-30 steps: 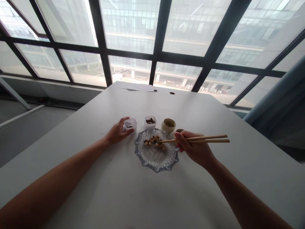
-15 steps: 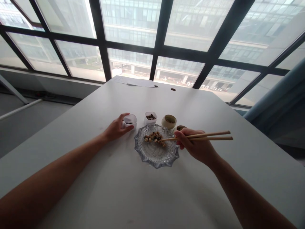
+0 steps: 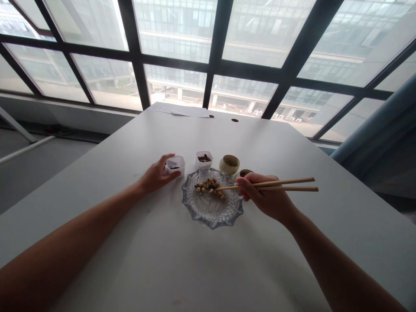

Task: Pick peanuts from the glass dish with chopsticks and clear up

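My left hand point(image 3: 158, 174) is curled round the left side of a small white plastic cup point(image 3: 176, 166) with a few dark bits in it. A pair of wooden chopsticks point(image 3: 286, 185) lies in the closed fingers of my right hand point(image 3: 264, 193). Their tips reach into a scalloped glass bowl point(image 3: 212, 219), at a pile of mixed nuts and seeds point(image 3: 209, 185). Behind the bowl stands a second white cup point(image 3: 204, 160) holding dark seeds. To its right are a greenish-beige round cup point(image 3: 229, 165) and another small cup point(image 3: 246, 173), partly hidden by my right hand.
All of this stands on a white table point(image 3: 208, 268). White paper sheets point(image 3: 182, 109) lie at its far edge, close to a round hole point(image 3: 235, 120). Beyond are dark-framed windows, with a blue curtain point(image 3: 383, 134) on the right.
The view has shifted very slightly. The chopstick tips have moved a little to the left within the pile; my left hand stays at the cup.
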A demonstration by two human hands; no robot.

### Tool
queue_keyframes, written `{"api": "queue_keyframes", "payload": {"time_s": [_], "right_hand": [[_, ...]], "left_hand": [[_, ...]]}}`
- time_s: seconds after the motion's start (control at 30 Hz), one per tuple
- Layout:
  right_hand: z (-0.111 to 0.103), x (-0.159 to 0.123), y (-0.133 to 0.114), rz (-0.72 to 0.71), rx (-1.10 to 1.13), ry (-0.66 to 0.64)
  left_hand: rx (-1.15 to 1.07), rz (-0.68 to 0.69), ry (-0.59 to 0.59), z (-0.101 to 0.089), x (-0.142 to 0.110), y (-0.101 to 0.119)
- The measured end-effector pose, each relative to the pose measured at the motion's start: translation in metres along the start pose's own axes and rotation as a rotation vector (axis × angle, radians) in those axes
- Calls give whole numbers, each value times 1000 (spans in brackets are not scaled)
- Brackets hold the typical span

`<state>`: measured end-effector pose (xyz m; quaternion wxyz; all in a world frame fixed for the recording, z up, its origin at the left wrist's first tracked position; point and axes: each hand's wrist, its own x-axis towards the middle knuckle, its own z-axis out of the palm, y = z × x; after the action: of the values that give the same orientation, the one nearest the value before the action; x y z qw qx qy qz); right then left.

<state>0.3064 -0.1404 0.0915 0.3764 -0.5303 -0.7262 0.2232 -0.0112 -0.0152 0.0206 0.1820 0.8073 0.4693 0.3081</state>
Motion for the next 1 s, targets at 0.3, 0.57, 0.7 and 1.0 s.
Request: {"api": "queue_keyframes", "payload": {"time_s": [0.3,0.57,0.7,1.0], "right_hand": [[2,4,12,111,196,180],[1,6,13,142,212,183],[2,2,11,82,136,126],[1,0,-2,-187,-82,-21]], "left_hand": [[4,3,-4,1,1,0],[9,-7,-12,0,0,1],[7,-13,-18,-1,0,3],[-6,-7,-19,0,0,3]]}}
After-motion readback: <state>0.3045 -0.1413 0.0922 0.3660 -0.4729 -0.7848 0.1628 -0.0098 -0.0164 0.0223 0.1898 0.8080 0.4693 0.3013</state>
